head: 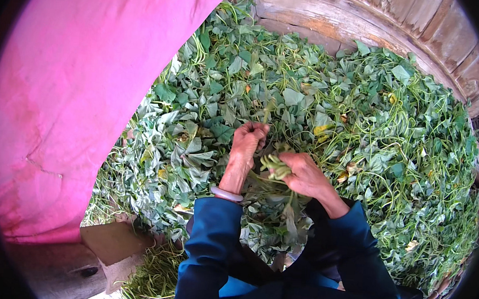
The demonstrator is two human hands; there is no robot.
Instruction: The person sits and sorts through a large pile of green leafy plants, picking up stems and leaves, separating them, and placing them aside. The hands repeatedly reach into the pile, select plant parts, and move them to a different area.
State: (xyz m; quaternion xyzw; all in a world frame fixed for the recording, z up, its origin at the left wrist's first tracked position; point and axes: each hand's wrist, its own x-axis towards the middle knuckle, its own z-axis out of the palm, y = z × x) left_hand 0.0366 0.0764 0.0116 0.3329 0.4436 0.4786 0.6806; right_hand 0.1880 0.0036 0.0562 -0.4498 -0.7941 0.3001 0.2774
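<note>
My left hand [249, 140], with a pale bangle [226, 194] at the wrist, pinches a thin green stem [267, 112] that stands up from the fingertips and is blurred at its top. To its right and slightly lower, my right hand [304, 174] is closed around a bundle of green stalks [276, 167], their ends pointing left. A few stems hang below that hand, with a wilted leaf [289, 218]. Under and around both hands spreads a thick heap of leafy green vines [292, 97] with some yellow leaves.
A pink cloth [74, 90] hangs on the left. Curved weathered wood boards [338, 15] edge the heap at the top right. At the lower left are a wooden beam [59, 266], a brown flat-topped block [112, 240] and a pile of thin green stalks [155, 278].
</note>
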